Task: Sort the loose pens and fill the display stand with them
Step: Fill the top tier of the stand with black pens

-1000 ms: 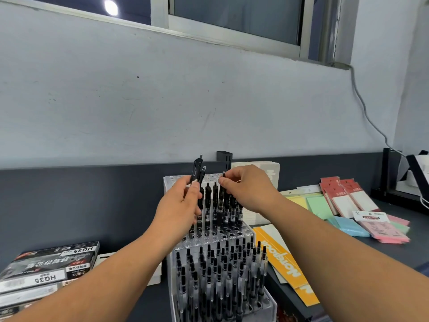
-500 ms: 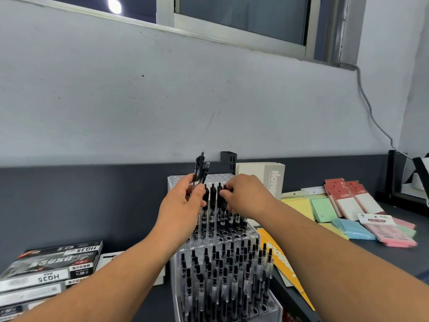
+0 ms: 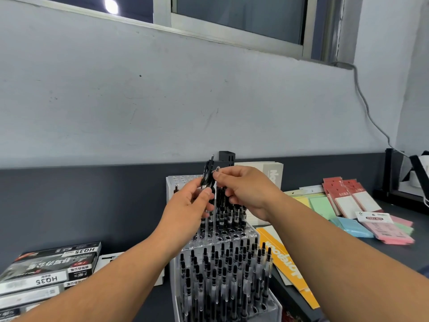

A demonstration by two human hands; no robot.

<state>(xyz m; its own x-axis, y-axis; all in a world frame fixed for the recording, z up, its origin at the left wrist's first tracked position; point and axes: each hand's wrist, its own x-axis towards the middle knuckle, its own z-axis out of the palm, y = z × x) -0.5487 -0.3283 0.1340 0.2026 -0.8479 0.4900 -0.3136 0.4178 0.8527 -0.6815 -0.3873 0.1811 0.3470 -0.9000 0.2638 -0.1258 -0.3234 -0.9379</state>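
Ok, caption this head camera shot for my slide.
Left hand holds spare black pens over the clear display stand while the right hand pinches the top of one.

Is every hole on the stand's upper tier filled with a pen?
No, the upper tier of the display stand shows empty holes in front of its standing pens.

We look from head height, forward and a little downward, close over the display stand (image 3: 181, 181) at lower centre. The wall (image 3: 209, 101) fills the upper frame, and the counter (image 3: 415, 217) crosses below.
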